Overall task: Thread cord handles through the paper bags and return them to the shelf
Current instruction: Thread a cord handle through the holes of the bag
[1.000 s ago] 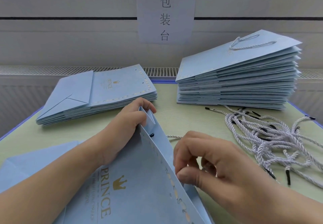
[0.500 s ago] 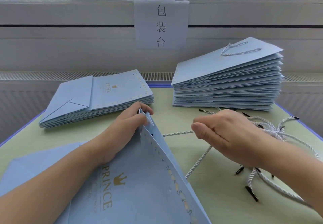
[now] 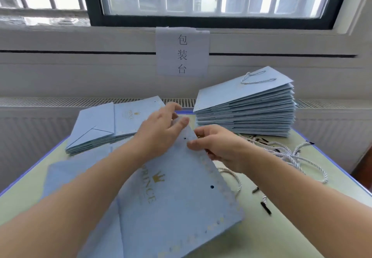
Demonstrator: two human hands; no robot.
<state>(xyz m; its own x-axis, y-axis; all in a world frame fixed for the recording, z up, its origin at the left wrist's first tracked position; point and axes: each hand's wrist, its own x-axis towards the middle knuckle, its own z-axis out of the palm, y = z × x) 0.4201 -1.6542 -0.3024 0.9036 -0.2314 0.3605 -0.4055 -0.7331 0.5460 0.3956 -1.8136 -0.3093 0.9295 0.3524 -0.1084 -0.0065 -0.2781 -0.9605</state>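
Blue bag [image 3: 177, 197] pinched by left hand [image 3: 159, 130]; right hand [image 3: 217, 147] seemingly pinching its edge, fingertips hidden

Matt paper, twisted cord, smooth desk

The paper bag [image 3: 181, 197] is matt pale-blue paper with a glossy gold-foil crown and lettering and a shiny scalloped trim along its punched edge; the two stacks, [image 3: 112, 124] and [image 3: 245, 114], are the same paper. The cords [image 3: 289, 155] are twisted white rope with black, plastic-looking tips. The desk [image 3: 281, 227] looks smooth and matt green.
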